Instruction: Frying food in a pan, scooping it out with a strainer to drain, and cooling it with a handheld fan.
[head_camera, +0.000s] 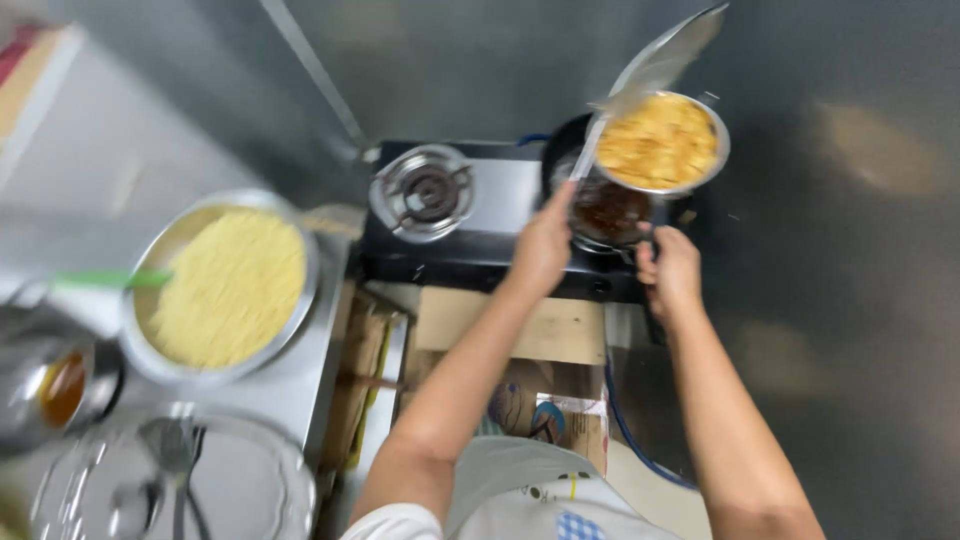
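While the left hand (543, 245) is gripping a ladle (655, 65) and the right hand (672, 268) is clenching the pan (606, 212) handle (blurred), the overhanging bowl (662, 142) risks tipping.

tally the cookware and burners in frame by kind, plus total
Round metal pans of yellow food: 2 – large pan on the counter, smaller pan over the stove
Dark pan with brown contents: 1
Free burner: 1
Long metal spatula, gripped by the left hand: 1
Right hand is at the dark pan's near edge.
Total: 5
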